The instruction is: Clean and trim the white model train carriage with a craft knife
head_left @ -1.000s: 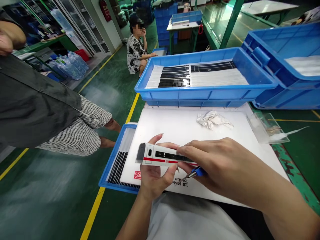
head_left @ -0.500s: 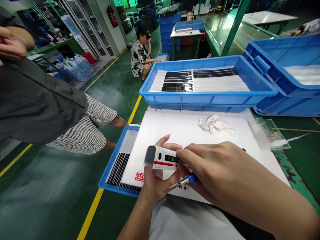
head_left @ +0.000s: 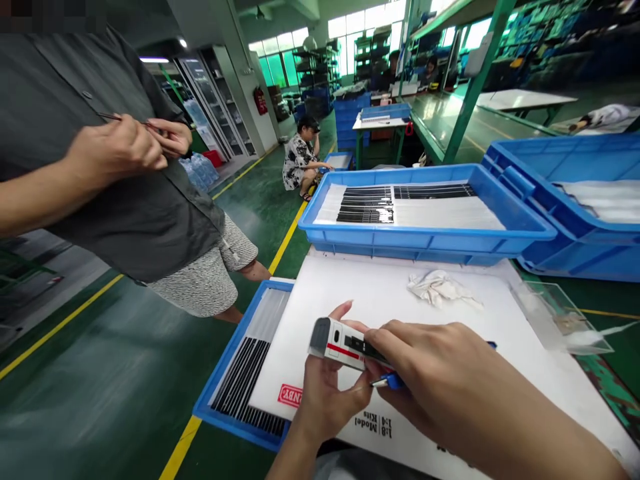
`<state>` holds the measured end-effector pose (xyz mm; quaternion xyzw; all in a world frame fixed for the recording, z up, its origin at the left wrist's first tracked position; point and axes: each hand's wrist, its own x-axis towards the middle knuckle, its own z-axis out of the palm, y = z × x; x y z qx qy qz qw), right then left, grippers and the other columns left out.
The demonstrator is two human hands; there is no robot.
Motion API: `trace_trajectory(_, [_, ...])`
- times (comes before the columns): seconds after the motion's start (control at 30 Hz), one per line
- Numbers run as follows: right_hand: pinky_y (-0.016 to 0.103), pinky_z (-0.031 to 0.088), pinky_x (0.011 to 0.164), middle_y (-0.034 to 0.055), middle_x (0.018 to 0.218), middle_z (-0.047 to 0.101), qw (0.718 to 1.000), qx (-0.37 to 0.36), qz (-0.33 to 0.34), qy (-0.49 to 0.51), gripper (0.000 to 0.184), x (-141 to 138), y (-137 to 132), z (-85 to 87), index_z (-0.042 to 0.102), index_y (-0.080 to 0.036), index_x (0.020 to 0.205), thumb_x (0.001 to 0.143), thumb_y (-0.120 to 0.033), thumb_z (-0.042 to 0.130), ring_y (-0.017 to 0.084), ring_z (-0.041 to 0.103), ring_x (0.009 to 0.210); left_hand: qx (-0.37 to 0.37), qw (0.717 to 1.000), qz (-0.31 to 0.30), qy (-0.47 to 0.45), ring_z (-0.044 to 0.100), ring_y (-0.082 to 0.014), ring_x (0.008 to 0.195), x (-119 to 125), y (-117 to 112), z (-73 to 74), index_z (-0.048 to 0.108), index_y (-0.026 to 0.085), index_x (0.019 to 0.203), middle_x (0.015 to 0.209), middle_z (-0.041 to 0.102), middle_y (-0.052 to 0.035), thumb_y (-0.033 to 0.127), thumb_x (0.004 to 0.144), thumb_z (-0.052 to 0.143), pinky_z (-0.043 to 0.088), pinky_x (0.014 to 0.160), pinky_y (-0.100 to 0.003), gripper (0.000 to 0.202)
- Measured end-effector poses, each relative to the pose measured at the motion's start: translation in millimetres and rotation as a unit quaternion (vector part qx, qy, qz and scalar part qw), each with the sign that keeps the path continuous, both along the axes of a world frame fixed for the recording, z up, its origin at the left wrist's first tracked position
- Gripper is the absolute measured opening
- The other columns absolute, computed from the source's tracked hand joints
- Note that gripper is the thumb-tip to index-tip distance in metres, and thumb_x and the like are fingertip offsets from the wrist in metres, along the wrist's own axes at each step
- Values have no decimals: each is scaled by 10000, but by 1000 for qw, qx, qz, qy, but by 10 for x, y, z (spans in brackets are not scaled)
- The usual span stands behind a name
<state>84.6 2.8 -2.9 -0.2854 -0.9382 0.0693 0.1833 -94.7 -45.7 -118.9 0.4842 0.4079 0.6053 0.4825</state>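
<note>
A: What are the hands doing?

B: The left hand [head_left: 334, 400] has its grip closed around a white model train car [head_left: 340, 343], held above the board with the black window strip tilted up toward the wearer. The right hand [head_left: 440, 377] has its grip closed on a blue-handled tool [head_left: 395, 381], fingers resting on the car.

A: Why hold it up like that?

B: My guess: it keeps the strip in view and lets both hands reach it. (The tool's metal tip points left, below the car.)

A: And the containers?

B: A far blue tray [head_left: 425, 245] holds rows of black and white strips [head_left: 365, 213]. A near-left blue tray [head_left: 205, 403] holds similar strips [head_left: 240, 377], partly under the white board [head_left: 400, 300]. To the right, a blue crate [head_left: 590, 260] holds white sheets [head_left: 600, 200], and a clear plastic box [head_left: 555, 313] sits beside the board.
</note>
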Motion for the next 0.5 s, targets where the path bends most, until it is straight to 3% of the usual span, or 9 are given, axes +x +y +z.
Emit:
trace_trajectory(0.13, [342, 352, 483, -15, 809, 723, 1000, 9, -11, -4, 380, -25, 22, -6, 665, -206, 991, 673, -9, 732, 231, 699, 575, -43, 999, 1, -7, 748, -263, 1049, -3, 10, 1, 478, 303, 1535, 1230, 723, -76, 348, 804, 885, 612, 988, -392, 838])
trace_trajectory(0.27, [337, 368, 509, -25, 806, 725, 1000, -10, -25, 14, 302, -36, 47, -96, 663, -237, 962, 756, -18, 674, 235, 715, 599, -61, 998, 3, -31, 732, -282, 1064, 12, 31, 30, 430, 299, 1579, 1226, 736, -95, 413, 788, 900, 605, 979, -395, 927])
trace_trajectory(0.4, [325, 391, 504, -38, 792, 720, 996, -53, -33, 63, 226, 35, 107, -235, 645, -257, 920, 818, -58, 679, 207, 704, 589, -66, 995, 25, -67, 721, -230, 888, 24, 75, 36, 379, 323, 1609, 1160, 720, -90, 466, 819, 870, 625, 769, -336, 941])
trace_trajectory(0.5, [282, 497, 558, -38, 850, 741, 993, -81, -13, 83, 278, 175, 176, -282, 641, -266, 983, 877, -14, 593, 180, 740, 670, -57, 993, 49, -87, 710, -234, 831, 6, 128, 7, 359, 308, 1618, 1116, 718, -105, 479, 807, 879, 615, 656, -329, 978])
